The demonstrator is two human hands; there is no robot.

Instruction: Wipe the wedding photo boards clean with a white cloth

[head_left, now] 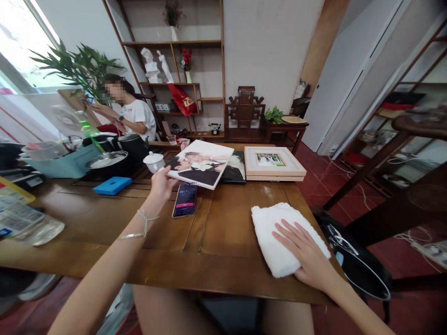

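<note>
In the head view, our left hand (162, 185) has its fingers gripping the photo panel (202, 163) at centre frame; our right hand (304, 253) lies, fingers spread, on the towel (267, 232), lower right. Held one-sided, the panel might tip onto the phone (185, 201).

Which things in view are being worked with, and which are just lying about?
In use:
white-edged photo panel, held by the left hand
folded white towel, under the right hand
perhaps the wooden picture frame and dark photo panel

Seemingly lying about:
smartphone
lidded white cup
flat blue block
clear bottle
</note>
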